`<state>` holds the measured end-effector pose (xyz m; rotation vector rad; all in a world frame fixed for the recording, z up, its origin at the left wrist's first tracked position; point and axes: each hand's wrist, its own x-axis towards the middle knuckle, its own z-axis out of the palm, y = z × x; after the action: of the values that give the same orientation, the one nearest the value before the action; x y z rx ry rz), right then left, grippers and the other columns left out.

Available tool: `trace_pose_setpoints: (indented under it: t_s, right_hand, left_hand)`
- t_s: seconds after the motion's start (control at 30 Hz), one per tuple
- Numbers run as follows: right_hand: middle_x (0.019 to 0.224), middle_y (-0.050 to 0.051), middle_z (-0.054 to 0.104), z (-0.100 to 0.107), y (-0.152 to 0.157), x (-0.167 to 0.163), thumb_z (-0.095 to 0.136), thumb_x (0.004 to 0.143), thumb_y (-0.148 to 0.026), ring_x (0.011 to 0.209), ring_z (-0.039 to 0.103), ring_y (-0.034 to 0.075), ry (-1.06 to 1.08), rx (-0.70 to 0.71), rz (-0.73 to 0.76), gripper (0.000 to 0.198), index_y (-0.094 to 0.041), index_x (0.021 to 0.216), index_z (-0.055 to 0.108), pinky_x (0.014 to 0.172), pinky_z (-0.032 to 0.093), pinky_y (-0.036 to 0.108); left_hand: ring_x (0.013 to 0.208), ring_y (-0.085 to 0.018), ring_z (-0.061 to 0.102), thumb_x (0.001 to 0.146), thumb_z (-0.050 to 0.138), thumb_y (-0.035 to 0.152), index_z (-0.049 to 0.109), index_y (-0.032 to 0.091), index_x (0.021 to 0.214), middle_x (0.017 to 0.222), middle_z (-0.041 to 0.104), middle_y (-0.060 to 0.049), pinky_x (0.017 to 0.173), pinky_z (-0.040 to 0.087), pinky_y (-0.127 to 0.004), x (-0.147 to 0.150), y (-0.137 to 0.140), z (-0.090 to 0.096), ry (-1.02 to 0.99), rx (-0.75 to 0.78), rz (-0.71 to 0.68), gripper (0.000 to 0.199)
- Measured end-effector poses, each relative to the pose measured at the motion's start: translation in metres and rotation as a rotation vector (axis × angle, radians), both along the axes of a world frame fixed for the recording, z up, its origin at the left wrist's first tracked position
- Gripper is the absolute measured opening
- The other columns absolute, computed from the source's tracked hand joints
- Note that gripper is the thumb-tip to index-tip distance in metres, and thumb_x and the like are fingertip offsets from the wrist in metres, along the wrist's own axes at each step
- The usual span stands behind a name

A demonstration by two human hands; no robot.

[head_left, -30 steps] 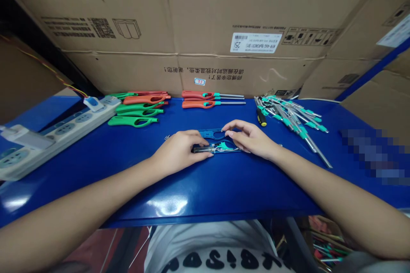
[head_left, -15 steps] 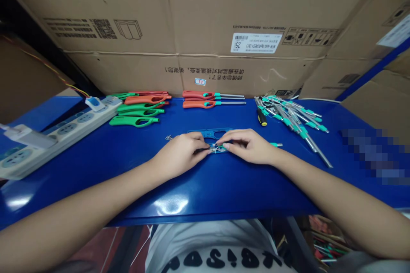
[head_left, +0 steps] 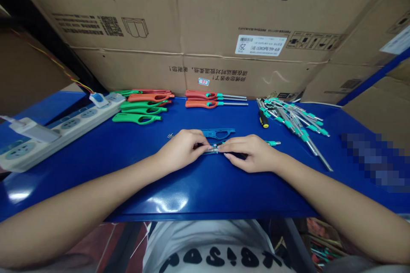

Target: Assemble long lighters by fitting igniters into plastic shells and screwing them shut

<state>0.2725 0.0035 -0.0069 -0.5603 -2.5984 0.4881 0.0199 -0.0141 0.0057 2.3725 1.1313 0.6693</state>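
My left hand is closed, thumb and fingers pinching the left end of a partly assembled gas lighter that lies low over the table. Clear and metallic bits of it show between my fingertips. My right hand has its thumb and fingertips pressed on the same lighter from the right, covering much of it. Beyond that hand a metal tube with a teal collar sticks out, apparently the lighter's nozzle. Just behind my hands lies a blue lighter handle half. Small metal pieces sit left of it.
Green and orange lighter handles lie at the back left, beside a white power strip. Two orange lighters with tubes are at the back middle. A pile of metal tubes and a black-yellow screwdriver lie right. A cardboard box stands behind.
My right fingertips have shifted left and slightly down along the lighter, close to my left fingertips. The white wires seen between my hands before are now covered. The view has shifted slightly.
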Motion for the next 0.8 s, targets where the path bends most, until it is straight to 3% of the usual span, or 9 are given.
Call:
trace_pose_setpoints:
  t_s: [0.2, 0.33, 0.6, 0.7, 0.8]
  right_hand:
    - [0.119, 0.003, 0.076, -0.0033, 0.0008, 0.0042, 0.055, 0.095, -0.021, 0.106, 0.073, 0.019, -0.046, 0.16, 0.017, 0.032, -0.025, 0.122, 0.071, 0.084, 0.058, 0.029]
    - [0.119, 0.002, 0.076, -0.0041, 0.0012, 0.0047, 0.056, 0.094, -0.02, 0.106, 0.073, 0.019, -0.02, 0.174, 0.027, 0.032, -0.025, 0.122, 0.07, 0.084, 0.059, 0.029]
    - [0.117, 0.004, 0.076, -0.0019, 0.0008, 0.0016, 0.057, 0.094, -0.021, 0.107, 0.073, 0.019, 0.009, 0.075, 0.023, 0.03, -0.024, 0.12, 0.071, 0.089, 0.058, 0.029]
    - [0.114, 0.006, 0.077, -0.003, 0.004, 0.0004, 0.057, 0.094, -0.019, 0.104, 0.073, 0.018, 0.075, -0.037, 0.0, 0.029, -0.022, 0.118, 0.072, 0.09, 0.057, 0.029]
    - [0.108, 0.005, 0.079, -0.006, 0.0091, 0.0002, 0.055, 0.095, -0.017, 0.093, 0.075, 0.017, 0.157, -0.153, -0.079, 0.028, -0.021, 0.115, 0.074, 0.082, 0.058, 0.026]
  left_hand:
    - [0.068, -0.013, 0.063, 0.087, 0.075, 0.026, 0.077, 0.017, 0.09, 0.087, 0.071, -0.004, 0.066, 0.047, -0.024, 0.0005, -0.0011, -0.0027, 0.0, -0.008, 0.008, 0.01]
    - [0.065, -0.012, 0.061, 0.087, 0.074, 0.023, 0.077, 0.017, 0.088, 0.084, 0.071, -0.002, 0.064, 0.046, -0.023, 0.0015, 0.0006, -0.0029, -0.024, -0.063, 0.036, 0.007]
    - [0.066, -0.013, 0.062, 0.086, 0.074, 0.023, 0.078, 0.017, 0.087, 0.083, 0.072, -0.003, 0.064, 0.046, -0.024, 0.0024, -0.0033, -0.0002, -0.014, -0.044, 0.071, 0.007]
    - [0.068, -0.013, 0.063, 0.088, 0.072, 0.022, 0.079, 0.018, 0.091, 0.084, 0.073, -0.003, 0.065, 0.045, -0.023, 0.0015, -0.0036, 0.0009, -0.007, -0.042, 0.055, 0.009]
    - [0.067, -0.012, 0.061, 0.088, 0.072, 0.02, 0.08, 0.019, 0.091, 0.082, 0.071, -0.002, 0.063, 0.044, -0.023, 0.0002, -0.0007, 0.0007, -0.011, -0.059, 0.037, 0.009]
